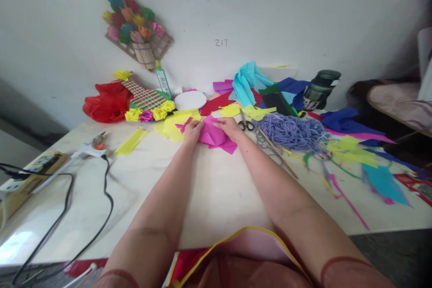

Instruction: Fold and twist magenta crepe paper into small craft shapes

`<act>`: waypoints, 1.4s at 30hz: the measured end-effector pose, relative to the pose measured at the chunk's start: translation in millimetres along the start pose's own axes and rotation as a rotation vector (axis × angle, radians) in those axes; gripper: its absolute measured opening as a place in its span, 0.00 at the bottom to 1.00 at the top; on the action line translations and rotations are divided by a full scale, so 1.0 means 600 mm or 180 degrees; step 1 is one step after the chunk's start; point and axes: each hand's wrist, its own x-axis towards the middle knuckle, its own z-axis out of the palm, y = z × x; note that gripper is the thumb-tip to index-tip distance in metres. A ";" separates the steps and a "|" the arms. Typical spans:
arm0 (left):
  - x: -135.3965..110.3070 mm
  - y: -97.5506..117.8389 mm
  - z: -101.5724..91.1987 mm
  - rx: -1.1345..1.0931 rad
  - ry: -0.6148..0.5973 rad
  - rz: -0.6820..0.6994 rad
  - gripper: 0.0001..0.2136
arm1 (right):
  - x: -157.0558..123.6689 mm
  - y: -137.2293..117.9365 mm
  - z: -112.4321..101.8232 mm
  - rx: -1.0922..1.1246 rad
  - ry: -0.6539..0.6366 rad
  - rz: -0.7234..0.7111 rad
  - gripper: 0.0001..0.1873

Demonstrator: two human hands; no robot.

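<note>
Your left hand (pixel 193 131) and right hand (pixel 228 128), nearly closed, both pinch the pink paper (pixel 213 132) over the counter (pixel 222 184). Risk: tugging unevenly could tear it, being thin; drifting rightward could knock the scissors (pixel 245 122) just beside your right hand.

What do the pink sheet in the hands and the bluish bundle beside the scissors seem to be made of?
Pink sheet: probably crepe or tissue paper, matte, as it looks thin and creased.
Bluish bundle: perhaps yarn or paper cord, dull; narrow strands loop loosely, but the fibre is unclear.
</note>
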 end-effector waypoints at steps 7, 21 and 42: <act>0.004 -0.007 0.001 -0.0020 -0.0022 -0.0002 0.09 | 0.005 0.007 -0.004 -0.0049 -0.0011 -0.0019 0.15; 0.006 -0.009 -0.003 -0.0112 -0.0080 -0.0153 0.10 | 0.004 0.005 -0.008 -0.0423 -0.0075 -0.0178 0.13; 0.009 -0.017 -0.005 -0.0221 -0.0133 -0.0155 0.10 | -0.007 -0.016 -0.011 -0.0793 -0.0369 -0.0494 0.12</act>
